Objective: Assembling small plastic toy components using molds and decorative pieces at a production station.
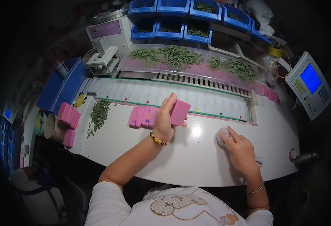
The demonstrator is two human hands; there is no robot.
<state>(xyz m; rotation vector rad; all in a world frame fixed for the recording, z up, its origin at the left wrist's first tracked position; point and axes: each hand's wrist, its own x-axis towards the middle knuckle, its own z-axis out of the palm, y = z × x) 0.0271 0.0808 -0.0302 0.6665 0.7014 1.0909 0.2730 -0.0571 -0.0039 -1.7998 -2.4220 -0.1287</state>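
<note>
My left hand (pixel 163 123) holds up a pink rubber mold block (pixel 181 112) over the white table, its fingers wrapped around the block's side. Just left of that hand, several more pink mold blocks (pixel 138 116) stand in a row, some with small blue marks. To the right, my right hand (pixel 241 149) is closed on a round white cloth pouch (pixel 221 140) at the table surface. Its thumb and fingers cover part of the pouch.
Behind the hands runs a white conveyor strip (pixel 165 97) with green edges. Beyond it, a clear tray (pixel 126 67) carries green rings under blue bins (pixel 170 33). Small green pieces (pixel 99 115) lie at left near stacked pink blocks (pixel 69 115). A keypad screen (pixel 309 86) stands right.
</note>
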